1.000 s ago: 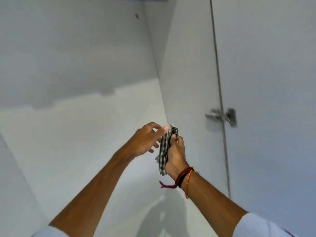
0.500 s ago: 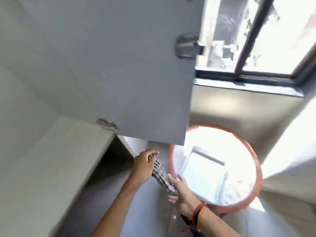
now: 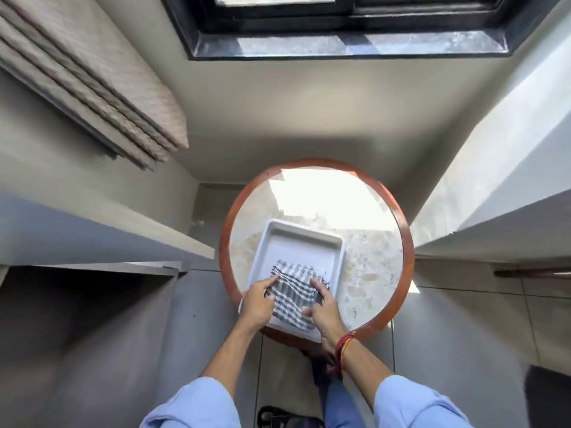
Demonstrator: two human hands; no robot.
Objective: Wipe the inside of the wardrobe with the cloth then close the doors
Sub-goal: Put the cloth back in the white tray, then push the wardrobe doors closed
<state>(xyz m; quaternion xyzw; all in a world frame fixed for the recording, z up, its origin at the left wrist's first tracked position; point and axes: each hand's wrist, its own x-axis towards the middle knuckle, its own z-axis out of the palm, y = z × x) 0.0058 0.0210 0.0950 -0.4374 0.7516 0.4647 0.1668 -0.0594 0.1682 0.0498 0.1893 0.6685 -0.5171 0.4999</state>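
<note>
The checked grey-and-white cloth point(image 3: 293, 287) lies crumpled in the near end of a white rectangular tray point(image 3: 298, 230). The tray rests on a round marble-topped table with a red-brown rim point(image 3: 405, 242). My left hand point(image 3: 257, 301) pinches the cloth's left edge, and my right hand point(image 3: 325, 308), with red threads at the wrist, grips its right edge. The wardrobe point(image 3: 102, 222) stands to my left, its dark open compartment point(image 3: 77, 319) below a pale shelf edge. A white panel point(image 3: 494, 196) that may be its door rises on the right.
A dark-framed window with a stone sill point(image 3: 349, 44) is on the far wall. A folded beige blind point(image 3: 92, 78) hangs at upper left. Grey floor tiles point(image 3: 448, 319) surround the table. A black sandal point(image 3: 275, 417) sits by my feet, and a dark object point(image 3: 550, 390) is at lower right.
My view has swung down from the wardrobe's inside to the round table. Both hands have carried the cloth down into the white tray.
</note>
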